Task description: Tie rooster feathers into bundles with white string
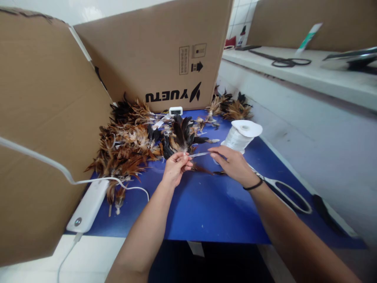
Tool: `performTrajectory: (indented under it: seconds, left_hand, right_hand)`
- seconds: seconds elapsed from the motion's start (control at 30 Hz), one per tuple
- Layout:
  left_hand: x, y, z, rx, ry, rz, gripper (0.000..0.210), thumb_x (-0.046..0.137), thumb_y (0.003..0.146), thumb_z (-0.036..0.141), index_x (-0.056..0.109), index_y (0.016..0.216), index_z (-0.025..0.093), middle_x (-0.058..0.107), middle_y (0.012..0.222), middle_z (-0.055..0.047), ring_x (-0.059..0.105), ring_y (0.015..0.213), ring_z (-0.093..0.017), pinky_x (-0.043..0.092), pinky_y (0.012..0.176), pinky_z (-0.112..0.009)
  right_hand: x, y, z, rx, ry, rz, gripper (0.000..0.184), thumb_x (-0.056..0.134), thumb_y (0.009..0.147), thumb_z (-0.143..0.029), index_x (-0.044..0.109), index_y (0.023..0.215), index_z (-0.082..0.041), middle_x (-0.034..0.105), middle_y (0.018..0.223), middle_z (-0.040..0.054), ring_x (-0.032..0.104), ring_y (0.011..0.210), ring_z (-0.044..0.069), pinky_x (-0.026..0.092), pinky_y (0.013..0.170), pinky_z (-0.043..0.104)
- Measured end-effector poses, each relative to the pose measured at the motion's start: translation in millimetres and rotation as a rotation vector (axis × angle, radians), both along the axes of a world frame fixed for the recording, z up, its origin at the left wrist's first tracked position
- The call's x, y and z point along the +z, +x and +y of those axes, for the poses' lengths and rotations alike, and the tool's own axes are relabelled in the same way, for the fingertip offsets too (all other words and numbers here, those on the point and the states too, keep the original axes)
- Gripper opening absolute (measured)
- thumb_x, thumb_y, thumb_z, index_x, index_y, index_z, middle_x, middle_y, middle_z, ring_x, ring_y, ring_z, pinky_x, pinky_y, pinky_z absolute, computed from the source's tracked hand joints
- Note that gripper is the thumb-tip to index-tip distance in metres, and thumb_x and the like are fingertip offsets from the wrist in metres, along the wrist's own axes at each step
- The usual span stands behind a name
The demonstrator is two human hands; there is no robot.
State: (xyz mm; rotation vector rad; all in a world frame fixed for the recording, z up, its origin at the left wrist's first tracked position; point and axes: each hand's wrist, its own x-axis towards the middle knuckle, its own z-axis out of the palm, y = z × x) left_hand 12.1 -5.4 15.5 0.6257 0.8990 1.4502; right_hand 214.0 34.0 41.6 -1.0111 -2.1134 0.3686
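Note:
Pinched in my left hand (pixel 178 167) is a small bunch of dark feathers (pixel 182 133), its tips fanned upward. A narrow white ribbon (pixel 198 155) stretches from the base of that bunch across to my right hand (pixel 231 163), whose thumb and fingertips close on its other end. Just behind my right hand stands a white spool of ribbon (pixel 243 135). White-handled scissors (pixel 290 194) lie to the right, partly hidden by my right wrist. Many brown and black feathers (pixel 126 141) are heaped left of my hands.
A cardboard box panel (pixel 141 51) stands behind the blue table (pixel 212 220), another panel (pixel 35 118) at left. A white power bank (pixel 88 206) with a cable (pixel 63 169) sits at the left edge. More feathers (pixel 235 106) lie back right. Black scissors (pixel 290 61) rest on a ledge.

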Motion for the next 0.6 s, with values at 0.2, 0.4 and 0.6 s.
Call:
performTrajectory:
  seconds: [0.2, 0.4, 0.6]
  left_hand:
    - [1.6, -0.6, -0.6, 0.03, 0.004, 0.095, 0.038, 0.082, 0.056, 0.034, 0.061, 0.08, 0.013, 0.068, 0.07, -0.002, 0.063, 0.054, -0.01, 0.049, 0.047, -0.017]
    - [-0.6, -0.4, 0.1, 0.032, 0.033, 0.164, 0.037, 0.08, 0.06, 0.034, 0.063, 0.084, 0.013, 0.068, 0.072, -0.003, 0.064, 0.055, -0.011, 0.05, 0.048, -0.018]
    - [-3.7, -1.5, 0.7, 0.051, 0.041, 0.202, 0.04, 0.079, 0.062, 0.037, 0.064, 0.088, 0.012, 0.067, 0.07, -0.003, 0.063, 0.053, -0.01, 0.051, 0.048, -0.018]
  right_hand:
    - [0.8, 81.6, -37.6, -0.212, 0.117, -0.325, 0.023, 0.048, 0.089, -0.028, 0.062, 0.104, -0.019, 0.065, 0.097, 0.0116, 0.061, 0.089, 0.026, 0.049, 0.079, 0.04]
    - [-35.6, 148.0, -75.8, -0.364, -0.053, -0.562, 0.026, 0.05, 0.083, -0.027, 0.062, 0.103, -0.016, 0.064, 0.095, 0.0125, 0.062, 0.086, 0.027, 0.049, 0.078, 0.041]
    - [-39.4, 141.3, -80.0, -0.378, -0.06, -0.547, 0.027, 0.054, 0.076, -0.02, 0.058, 0.103, -0.018, 0.064, 0.089, 0.0106, 0.062, 0.081, 0.027, 0.047, 0.075, 0.037]
